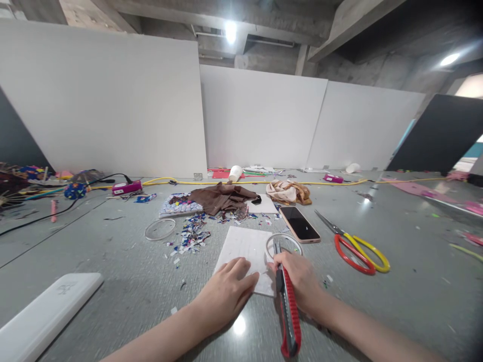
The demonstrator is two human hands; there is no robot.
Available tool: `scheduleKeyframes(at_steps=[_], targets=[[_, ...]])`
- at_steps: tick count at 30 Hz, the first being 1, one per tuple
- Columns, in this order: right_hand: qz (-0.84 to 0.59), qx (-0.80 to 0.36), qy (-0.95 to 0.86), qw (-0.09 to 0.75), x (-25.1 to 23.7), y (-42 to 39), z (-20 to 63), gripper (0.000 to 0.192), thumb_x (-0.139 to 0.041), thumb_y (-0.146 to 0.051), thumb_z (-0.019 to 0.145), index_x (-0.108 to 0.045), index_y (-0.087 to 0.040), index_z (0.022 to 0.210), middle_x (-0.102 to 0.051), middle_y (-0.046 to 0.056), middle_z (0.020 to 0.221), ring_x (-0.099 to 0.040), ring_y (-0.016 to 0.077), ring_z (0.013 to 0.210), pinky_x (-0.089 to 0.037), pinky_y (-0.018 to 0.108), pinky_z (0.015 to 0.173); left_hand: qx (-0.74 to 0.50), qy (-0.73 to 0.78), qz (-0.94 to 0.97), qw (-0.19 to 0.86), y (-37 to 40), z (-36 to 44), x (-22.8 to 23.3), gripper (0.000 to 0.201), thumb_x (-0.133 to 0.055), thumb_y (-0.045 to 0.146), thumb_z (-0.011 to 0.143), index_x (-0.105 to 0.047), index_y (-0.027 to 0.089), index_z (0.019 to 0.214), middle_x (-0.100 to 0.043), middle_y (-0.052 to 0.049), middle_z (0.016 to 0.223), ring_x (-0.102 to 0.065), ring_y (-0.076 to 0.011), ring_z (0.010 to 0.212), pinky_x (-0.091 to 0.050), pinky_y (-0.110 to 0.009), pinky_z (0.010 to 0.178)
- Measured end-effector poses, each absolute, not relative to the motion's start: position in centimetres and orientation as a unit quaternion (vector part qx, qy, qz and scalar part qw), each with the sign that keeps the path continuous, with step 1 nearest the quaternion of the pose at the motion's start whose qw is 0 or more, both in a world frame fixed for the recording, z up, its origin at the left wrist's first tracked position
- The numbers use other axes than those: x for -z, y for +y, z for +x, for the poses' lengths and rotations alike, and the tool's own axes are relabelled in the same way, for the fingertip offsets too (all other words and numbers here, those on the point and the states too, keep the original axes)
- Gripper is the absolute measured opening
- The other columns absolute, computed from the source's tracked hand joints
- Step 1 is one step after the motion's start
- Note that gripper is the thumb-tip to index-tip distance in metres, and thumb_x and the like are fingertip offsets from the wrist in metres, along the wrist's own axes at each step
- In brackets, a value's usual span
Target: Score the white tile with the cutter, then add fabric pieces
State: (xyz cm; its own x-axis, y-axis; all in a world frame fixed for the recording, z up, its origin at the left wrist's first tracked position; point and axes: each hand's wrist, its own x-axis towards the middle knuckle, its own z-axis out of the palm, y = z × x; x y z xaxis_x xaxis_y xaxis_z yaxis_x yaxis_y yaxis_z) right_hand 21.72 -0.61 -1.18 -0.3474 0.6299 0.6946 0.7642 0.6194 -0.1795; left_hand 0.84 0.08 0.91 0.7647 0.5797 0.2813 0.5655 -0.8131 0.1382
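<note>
1. Step in hand, as I judge it: steadying the paper [245, 244] while the knife [290, 314] is worked at the ring [267, 247] on the paper's right edge, lower centre of the frame.
2. The next move seems to call for firm pressure and a blade clear of fingertips.
3. Left hand [231, 286]: palm down on the paper, fingers close together, thumb slightly apart.
4. Right hand [298, 281]: fingers bent, pinching the knife near its blade; whether they press the ring, I cannot tell.
</note>
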Motion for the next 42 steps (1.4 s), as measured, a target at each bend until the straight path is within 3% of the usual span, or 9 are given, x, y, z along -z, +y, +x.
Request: scheduleKeyframes(at_steps=[15, 42], targets=[[-0.444, 0.017, -0.816, 0.37, 1.01, -0.59, 21.68, 0.011, -0.042, -0.018, 0.085, -0.046, -0.019, 0.075, -0.053, -0.002, 0.064, -0.048, 0.0122, 0.056, -0.03, 0.023, 0.054, -0.137, 0.305, 0.943, 0.009, -0.02, 0.9, -0.95, 0.028, -0.034, 0.024, 0.094, -0.048, 0.024, 0.118, -0.051, -0.007, 0.103, -0.048, -0.0236, 0.098, -0.045, -0.039, 0.081], [-0.448, 0.136, -0.824, 0.318, 1.11, -0.82, 21.36, 0.016, -0.036, -0.012, 0.087, -0.045, -0.019, 0.076, -0.052, 0.001, 0.064, -0.045, 0.0147, 0.054, -0.028, 0.026, 0.056, -0.092, 0.313, 0.945, 0.0, -0.5, 1.42, -1.66, 0.029, -0.035, 0.024, 0.094, -0.043, 0.023, 0.122, -0.05, -0.008, 0.103, -0.047, -0.0244, 0.094, -0.046, -0.039, 0.077]])
